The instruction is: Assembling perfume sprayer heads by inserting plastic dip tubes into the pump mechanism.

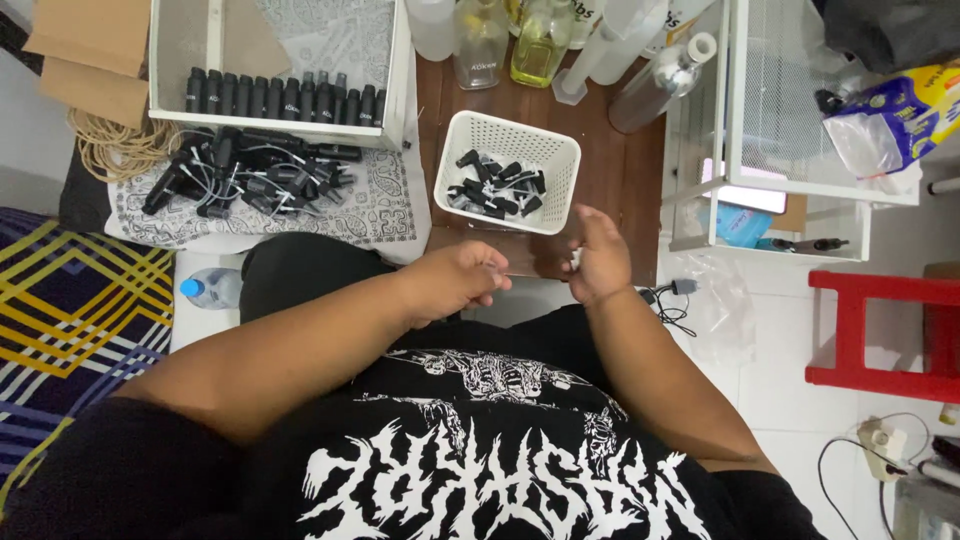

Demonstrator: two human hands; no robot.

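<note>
My left hand (455, 280) is curled in front of my body, fingers closed, pinching something thin that I cannot make out. My right hand (598, 258) is close beside it, fingers bent around a small pale piece. Both hover just below a white slotted basket (555, 160) that holds several small black spray-pump parts (497, 185). To the left, a pile of black pumps with white tubes (245, 170) lies on a patterned cloth (385, 215). Behind it a white tray (160, 70) holds a row of small black bottles (285, 97).
Clear glass and plastic bottles (540, 40) stand at the far edge of the brown table (620, 170). A white wire rack (800, 150) is at right, a red stool (880, 335) below it. A water bottle (210, 288), rubber bands (115, 145) and cables (670, 300) lie around.
</note>
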